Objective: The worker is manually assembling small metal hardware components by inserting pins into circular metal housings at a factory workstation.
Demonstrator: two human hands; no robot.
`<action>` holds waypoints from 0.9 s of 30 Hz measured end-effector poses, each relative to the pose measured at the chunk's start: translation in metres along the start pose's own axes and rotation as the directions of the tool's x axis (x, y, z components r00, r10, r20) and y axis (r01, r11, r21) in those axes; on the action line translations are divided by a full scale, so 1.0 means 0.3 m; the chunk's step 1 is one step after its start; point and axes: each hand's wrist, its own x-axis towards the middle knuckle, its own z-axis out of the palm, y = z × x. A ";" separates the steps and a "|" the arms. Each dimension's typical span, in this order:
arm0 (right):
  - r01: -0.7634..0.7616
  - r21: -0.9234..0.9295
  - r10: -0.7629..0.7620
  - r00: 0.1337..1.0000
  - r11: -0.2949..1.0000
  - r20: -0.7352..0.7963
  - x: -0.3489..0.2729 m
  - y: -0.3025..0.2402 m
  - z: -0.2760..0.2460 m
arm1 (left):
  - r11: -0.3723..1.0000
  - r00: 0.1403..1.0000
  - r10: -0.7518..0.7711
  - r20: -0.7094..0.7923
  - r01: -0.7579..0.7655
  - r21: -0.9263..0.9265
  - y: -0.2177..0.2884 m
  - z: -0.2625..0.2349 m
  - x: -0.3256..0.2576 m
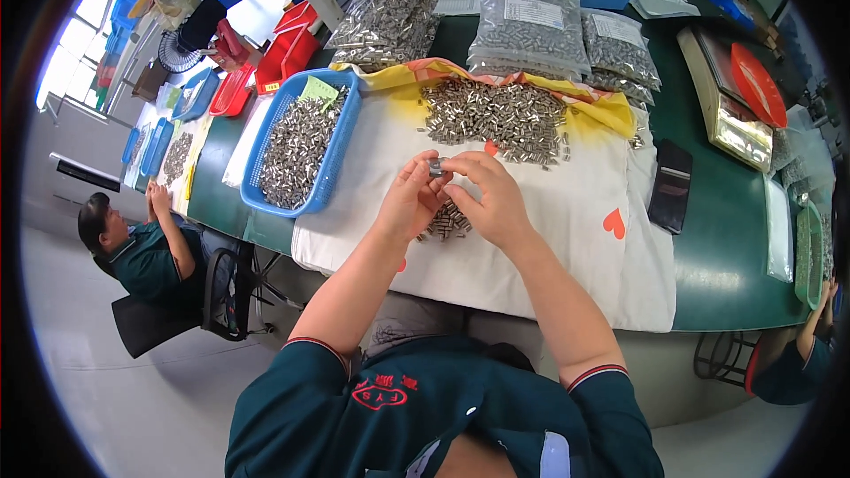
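Note:
Over the white cloth (345, 239), my left hand (409, 199) and my right hand (491, 199) meet with fingers closed. Between their fingertips is a small shiny metal piece (436, 167), its exact shape too small to tell. Below my palms lies a small pile of short metal cylinders (450, 223), partly hidden by my hands. Just beyond my fingers spreads a larger heap of metal cylinders (491, 119). To the left, a blue plastic basket (251, 179) holds many similar pieces, with a yellow-green slip of paper (319, 90) on top.
Clear bags of metal parts (528, 26) stand along the back. A dark phone-like object (670, 186) lies right of the cloth, near a box with a red oval tray (758, 86). Red bins (288, 49) are back left. A person (146, 248) sits left, another at far right.

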 end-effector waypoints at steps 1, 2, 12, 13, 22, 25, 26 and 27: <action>0.037 -0.039 -0.036 0.999 0.999 0.011 0.005 -0.007 0.007 | 1.000 0.999 -0.015 0.034 0.014 0.011 0.007 -0.010 -0.001; 0.031 -0.047 -0.031 1.000 0.998 0.002 0.012 -0.016 0.010 | 1.000 0.999 -0.025 0.041 0.025 0.010 0.016 -0.021 0.001; 0.116 -0.376 -0.113 0.993 0.919 0.028 0.012 -0.093 0.078 | 0.985 0.998 -0.061 0.025 0.056 0.161 0.081 -0.030 -0.041; 0.121 -0.371 -0.101 0.992 0.921 0.073 0.020 -0.103 0.075 | 0.975 0.993 -0.118 0.025 0.111 0.190 0.089 -0.031 -0.041; -0.074 -0.525 0.297 0.886 0.848 0.355 0.111 -0.243 0.074 | 0.956 0.962 -0.239 0.131 0.209 0.207 0.124 -0.036 -0.044; -0.109 -0.496 0.239 0.949 0.861 0.206 0.087 -0.211 0.032 | 0.940 0.987 -0.123 0.100 0.084 0.329 0.142 -0.052 -0.061; -0.225 -0.476 0.291 0.954 0.850 0.068 0.063 -0.187 0.004 | 0.875 0.999 -0.008 0.044 -0.014 0.484 0.151 -0.064 -0.068; -0.334 -0.441 0.337 0.939 0.833 -0.074 0.032 -0.158 -0.025 | 0.887 0.999 -0.005 0.047 -0.018 0.462 0.151 -0.086 -0.068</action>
